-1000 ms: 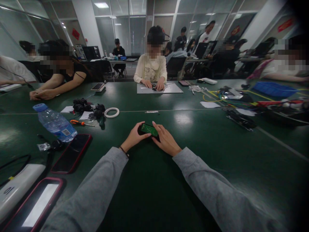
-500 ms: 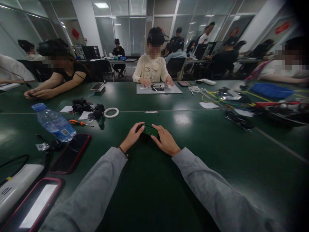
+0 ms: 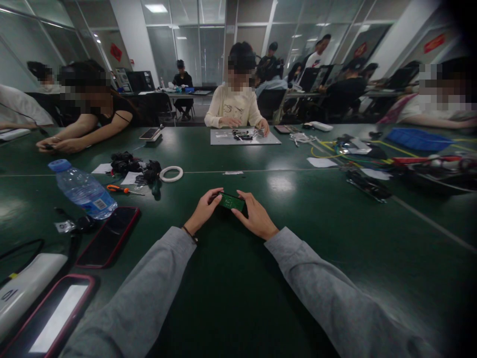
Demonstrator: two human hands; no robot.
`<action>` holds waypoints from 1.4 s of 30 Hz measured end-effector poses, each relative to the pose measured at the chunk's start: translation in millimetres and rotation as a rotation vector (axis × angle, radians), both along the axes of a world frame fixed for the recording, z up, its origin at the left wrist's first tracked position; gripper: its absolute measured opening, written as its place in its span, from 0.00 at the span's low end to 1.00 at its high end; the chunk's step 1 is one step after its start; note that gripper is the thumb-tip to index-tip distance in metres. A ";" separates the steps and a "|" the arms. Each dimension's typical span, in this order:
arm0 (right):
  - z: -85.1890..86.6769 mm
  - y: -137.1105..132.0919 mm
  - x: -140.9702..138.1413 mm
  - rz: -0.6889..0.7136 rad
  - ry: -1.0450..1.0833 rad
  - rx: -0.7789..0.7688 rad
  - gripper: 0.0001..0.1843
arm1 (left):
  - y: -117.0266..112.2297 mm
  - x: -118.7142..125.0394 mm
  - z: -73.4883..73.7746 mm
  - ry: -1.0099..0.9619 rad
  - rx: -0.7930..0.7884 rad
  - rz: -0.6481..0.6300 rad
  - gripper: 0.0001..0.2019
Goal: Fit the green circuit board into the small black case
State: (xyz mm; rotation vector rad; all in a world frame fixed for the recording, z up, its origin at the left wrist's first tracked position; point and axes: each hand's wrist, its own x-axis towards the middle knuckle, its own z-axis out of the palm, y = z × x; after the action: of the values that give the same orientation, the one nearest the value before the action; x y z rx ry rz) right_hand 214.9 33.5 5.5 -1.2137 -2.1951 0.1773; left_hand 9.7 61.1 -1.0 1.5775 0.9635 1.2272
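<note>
At the near middle of the long green table [image 3: 335, 233], we have our left hand [image 3: 202, 211] and right hand [image 3: 255, 218] pinched on opposite ends of a small green circuit board [image 3: 231, 201], held just above the surface. We judge this an inspecting step; turning the board over next calls for a steady edge grip.

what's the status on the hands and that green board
Left hand and right hand both grip green circuit board, one at each end. Board just above green table. Nothing in the way.

Green circuit board [image 3: 231, 201], dark green table [image 3: 335, 238], grey sleeves [image 3: 149, 293]
</note>
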 end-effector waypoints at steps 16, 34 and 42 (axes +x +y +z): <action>-0.3 1.6 0.9 -0.008 -0.007 0.039 0.31 | 1.1 -2.0 -6.1 0.043 0.038 -0.005 0.17; -1.1 -0.7 -0.2 0.099 -0.029 -0.088 0.29 | 2.9 -7.8 -10.8 0.280 0.030 0.420 0.10; 3.1 -2.4 -0.1 0.066 -0.080 -0.071 0.25 | 6.1 -9.7 -13.5 0.213 -0.022 0.338 0.09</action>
State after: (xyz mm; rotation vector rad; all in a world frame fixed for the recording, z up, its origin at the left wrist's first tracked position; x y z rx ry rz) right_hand 214.8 31.1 8.6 -1.2060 -2.3173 0.2399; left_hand 0.0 67.2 -14.5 1.5940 1.4212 1.2842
